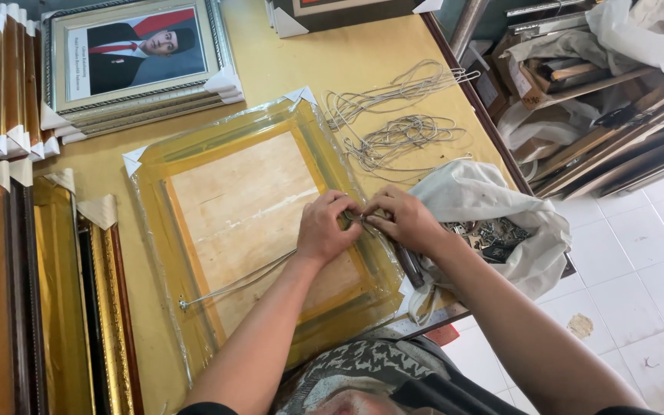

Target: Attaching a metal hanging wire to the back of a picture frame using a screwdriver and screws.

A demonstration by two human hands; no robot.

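Right now both hands, left hand and right hand, pinch the cord at the frame's right rail, best kept taut.

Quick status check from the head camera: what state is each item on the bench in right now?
Left hand: pinching a small fitting at the frame's edge.
Right hand: pinching the same spot.
Wrapped frame: face down, backing up.
Hanging cord: fixed at one end, stretched across backing.
Cloth bag: open, metal hardware inside.
Loose cords: coiled, tangled.
Portrait frame: face up, stacked.
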